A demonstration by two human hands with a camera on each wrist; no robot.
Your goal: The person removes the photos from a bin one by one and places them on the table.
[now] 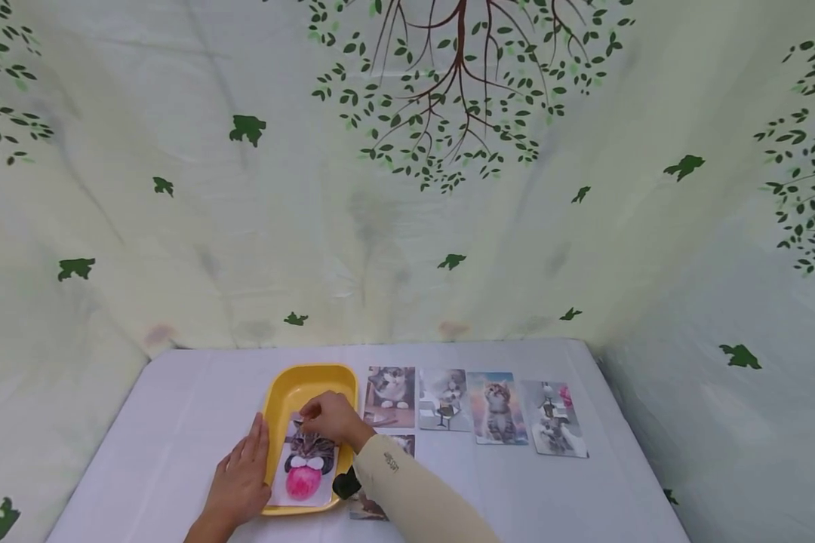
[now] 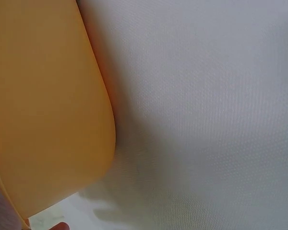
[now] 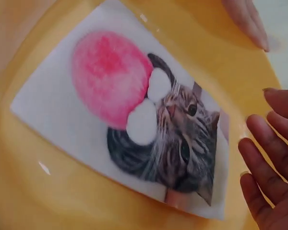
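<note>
Head view: yellow tray [image 1: 280, 400] sits on the white-covered desk [image 1: 176, 422], left of centre. A cat picture card [image 1: 306, 464] (tabby with white bow and pink ball) lies flat inside the tray, reaching toward its near end. Right hand [image 1: 331, 417] is over the far end of the card, fingers bent down at the card's top edge; right wrist view shows the fingers [image 3: 259, 187] straight and just beside the card's corner, one fingertip seemingly under it, so the grip reads as released, not closed on the card. Left hand [image 1: 239, 477] lies flat against the tray's left rim, fingers extended, grip released; left wrist view shows only the tray's outer wall [image 2: 48, 105] and the desk cloth. Four cat cards [image 1: 475, 407] lie in a row on the desk right of the tray, edges touching or nearly so. Further cards [image 1: 380, 483] lie in a nearer row, mostly hidden by the right sleeve [image 1: 414, 498].
</note>
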